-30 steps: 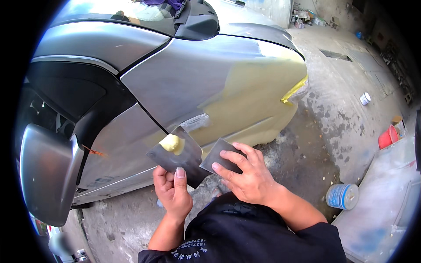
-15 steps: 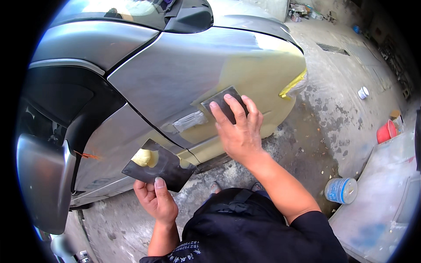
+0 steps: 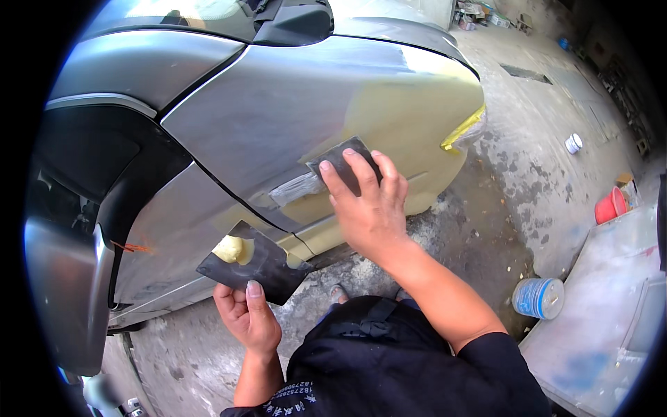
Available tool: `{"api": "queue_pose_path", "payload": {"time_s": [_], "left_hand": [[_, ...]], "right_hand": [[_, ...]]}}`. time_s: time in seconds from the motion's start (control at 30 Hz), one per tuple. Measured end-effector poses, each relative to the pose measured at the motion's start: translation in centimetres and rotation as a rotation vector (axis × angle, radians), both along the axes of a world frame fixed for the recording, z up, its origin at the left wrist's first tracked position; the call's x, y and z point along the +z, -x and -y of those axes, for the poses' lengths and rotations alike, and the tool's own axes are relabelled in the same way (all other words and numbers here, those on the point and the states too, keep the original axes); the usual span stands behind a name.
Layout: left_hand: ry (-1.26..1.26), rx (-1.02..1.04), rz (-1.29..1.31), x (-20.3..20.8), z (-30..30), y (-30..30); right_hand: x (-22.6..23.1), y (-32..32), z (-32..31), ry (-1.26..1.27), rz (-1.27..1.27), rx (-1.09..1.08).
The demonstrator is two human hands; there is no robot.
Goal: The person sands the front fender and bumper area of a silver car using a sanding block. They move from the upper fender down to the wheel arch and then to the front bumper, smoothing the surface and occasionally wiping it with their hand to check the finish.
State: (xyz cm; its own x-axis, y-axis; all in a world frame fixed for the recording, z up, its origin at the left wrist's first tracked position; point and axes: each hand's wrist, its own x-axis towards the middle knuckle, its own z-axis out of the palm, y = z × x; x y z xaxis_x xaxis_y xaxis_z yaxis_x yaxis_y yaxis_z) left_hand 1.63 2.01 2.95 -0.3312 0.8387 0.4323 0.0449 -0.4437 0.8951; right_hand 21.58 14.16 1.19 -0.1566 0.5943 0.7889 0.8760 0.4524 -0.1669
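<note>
Left of a blue bucket (image 3: 529,297), contents unclear, left fingers (image 3: 256,300) grip a sheet (image 3: 269,267) bearing paste (image 3: 228,249), right fingers (image 3: 360,171) a spreader (image 3: 337,154).

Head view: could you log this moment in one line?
left hand: holds dark plate bearing yellow paste | right hand: holds dark spreader at car panel

On the grey, stained concrete floor (image 3: 515,149) are 1 white-and-blue cylindrical bucket (image 3: 538,298), 1 red rounded tub (image 3: 611,206) and 1 small white cylindrical container (image 3: 573,143). A pale, blue-smudged flat panel (image 3: 590,333) is near the bucket; a dark rectangular floor recess (image 3: 526,74) lies farther off.
</note>
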Motion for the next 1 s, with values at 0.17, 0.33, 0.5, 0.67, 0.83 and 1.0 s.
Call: {"api": "queue_pose_path", "payload": {"time_s": [0.17,0.33,0.5,0.67,0.83,1.0], "left_hand": [[0.01,-0.003,-0.011,0.0,0.0,-0.2],[0.007,-0.037,-0.013,-0.5,0.5,0.5],[0.029,0.006,0.01,-0.2,0.3,-0.3],[0.028,-0.028,0.0,-0.7,0.3,0.1],[0.038,-0.01,-0.006,-0.7,0.2,0.1],[0.034,-0.063,-0.036,-0.8,0.2,0.7]], "right_hand": [[-1.1,0.1,0.1,0.038,0.054,-0.045],[-0.1,-0.2,1.0,0.053,-0.026,-0.04],[-0.5,-0.1,-0.4,-0.003,0.002,-0.033],[-0.9,-0.4,0.1,0.022,0.031,-0.044],[0.1,0.1,0.0,0.019,-0.012,0.0],[-0.5,0.1,-0.3,0.016,0.043,-0.047]]}}
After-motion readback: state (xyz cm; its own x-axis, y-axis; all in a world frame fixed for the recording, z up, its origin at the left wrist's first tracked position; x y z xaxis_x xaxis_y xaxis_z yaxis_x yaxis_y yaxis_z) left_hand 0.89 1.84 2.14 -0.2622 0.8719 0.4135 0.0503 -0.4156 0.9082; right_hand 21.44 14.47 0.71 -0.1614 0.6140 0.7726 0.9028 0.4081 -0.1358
